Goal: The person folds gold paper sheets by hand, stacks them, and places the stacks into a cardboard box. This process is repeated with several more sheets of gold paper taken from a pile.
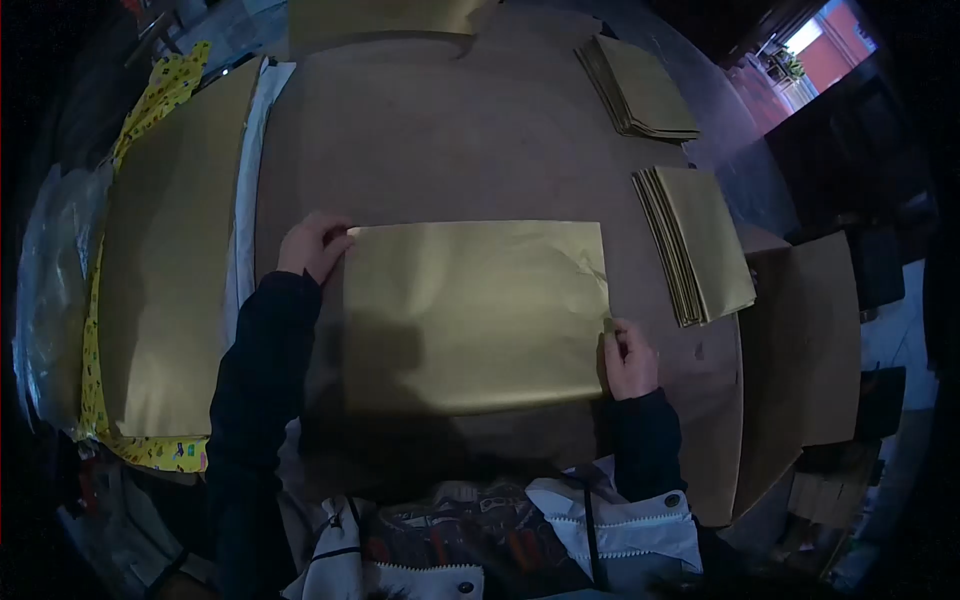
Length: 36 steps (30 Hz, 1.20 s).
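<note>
A gold paper sheet (470,320) lies before me on the brown work surface, wider than it is deep, with creases near its upper right corner. My left hand (315,247) pinches its upper left corner between thumb and fingers. At the lower part of the right edge, my right hand (630,362) is closed with the paper's edge at its fingertips. The sheet's near edge looks rounded, like a fold. Shadow falls over its lower left part.
On the left, large gold sheets (165,270) lie over yellow patterned wrapping (92,385) beside clear plastic (60,280). Two stacks of folded gold paper, a far one (650,88) and a nearer one (705,240), sit on the right. An open cardboard box (800,350) stands at right.
</note>
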Motion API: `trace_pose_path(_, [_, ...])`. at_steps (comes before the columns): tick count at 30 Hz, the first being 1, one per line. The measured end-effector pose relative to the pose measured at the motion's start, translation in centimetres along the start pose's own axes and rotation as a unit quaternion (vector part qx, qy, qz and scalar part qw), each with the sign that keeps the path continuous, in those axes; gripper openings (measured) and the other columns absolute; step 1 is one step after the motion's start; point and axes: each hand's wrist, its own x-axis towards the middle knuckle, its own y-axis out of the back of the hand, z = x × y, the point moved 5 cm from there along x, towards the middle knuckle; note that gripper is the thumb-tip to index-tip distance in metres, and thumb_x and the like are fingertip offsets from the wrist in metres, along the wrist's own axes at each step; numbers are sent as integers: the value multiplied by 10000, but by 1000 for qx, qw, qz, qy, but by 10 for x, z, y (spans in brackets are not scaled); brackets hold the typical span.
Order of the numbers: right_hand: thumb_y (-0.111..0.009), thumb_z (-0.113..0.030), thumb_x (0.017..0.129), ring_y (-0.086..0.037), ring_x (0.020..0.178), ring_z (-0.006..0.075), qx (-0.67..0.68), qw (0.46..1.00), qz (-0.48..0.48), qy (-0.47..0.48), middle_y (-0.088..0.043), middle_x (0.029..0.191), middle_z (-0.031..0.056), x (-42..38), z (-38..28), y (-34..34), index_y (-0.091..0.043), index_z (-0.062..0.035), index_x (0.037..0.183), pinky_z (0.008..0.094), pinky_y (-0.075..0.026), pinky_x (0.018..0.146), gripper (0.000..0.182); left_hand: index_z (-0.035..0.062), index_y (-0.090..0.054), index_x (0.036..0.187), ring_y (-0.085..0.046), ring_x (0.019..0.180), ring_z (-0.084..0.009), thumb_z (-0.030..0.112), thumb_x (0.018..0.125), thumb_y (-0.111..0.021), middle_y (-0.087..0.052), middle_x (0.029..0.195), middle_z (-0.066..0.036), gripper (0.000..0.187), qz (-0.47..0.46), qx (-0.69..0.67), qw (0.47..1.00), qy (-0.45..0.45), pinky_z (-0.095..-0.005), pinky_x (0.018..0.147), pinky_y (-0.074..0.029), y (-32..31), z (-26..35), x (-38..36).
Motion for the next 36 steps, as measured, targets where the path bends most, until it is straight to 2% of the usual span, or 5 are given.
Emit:
trace_pose_path(8, [-646, -228, 835, -608, 842, 351, -172, 982, -53, 61, -611, 941, 167, 12, -60, 49, -573, -40, 1078, 449, -507, 723, 316, 78, -676, 1010, -627, 855, -288, 218, 822, -673, -639, 950, -139, 234, -6, 26, 1000, 2, -366, 768, -496, 2, -1, 1])
trace_pose_path(10, [-660, -228, 805, -581, 931, 325, -183, 954, -13, 236, -583, 1007, 154, 18, -104, 46, -565, -28, 1071, 417, -508, 774, 346, 80, -680, 1009, -628, 852, -287, 225, 825, -676, -639, 946, -141, 234, -9, 38, 999, 8, -368, 765, -496, 2, 0, 1])
trace_pose_path(16, [-648, -297, 796, -444, 1197, 342, -184, 890, -56, 414, -489, 1223, 170, 50, -148, -53, -554, -53, 1122, 472, -413, 955, 418, 89, -687, 1018, -625, 848, -289, 242, 829, -682, -636, 944, -146, 244, 11, 28, 1000, -4, -378, 765, -494, -1, -7, 0])
trace_pose_path(28, [-529, -425, 879, -232, 1370, 365, -217, 913, -163, 304, -311, 1431, 175, 86, -117, -95, -433, -134, 1328, 632, -305, 1017, 543, 78, -652, 990, -583, 916, -319, 233, 808, -651, -608, 966, -132, 238, 55, 171, 982, -59, -420, 790, -481, 1, 50, -12])
trace_pose_path(36, [-514, -441, 891, -234, 1371, 382, -248, 901, -189, 303, -288, 1449, 181, 79, -129, -85, -414, -134, 1352, 630, -270, 1045, 563, 153, -492, 1315, -289, 1353, -303, 451, 753, -697, -354, 1437, -121, 668, -192, 147, 954, -180, -587, 1037, -291, -66, 108, -72])
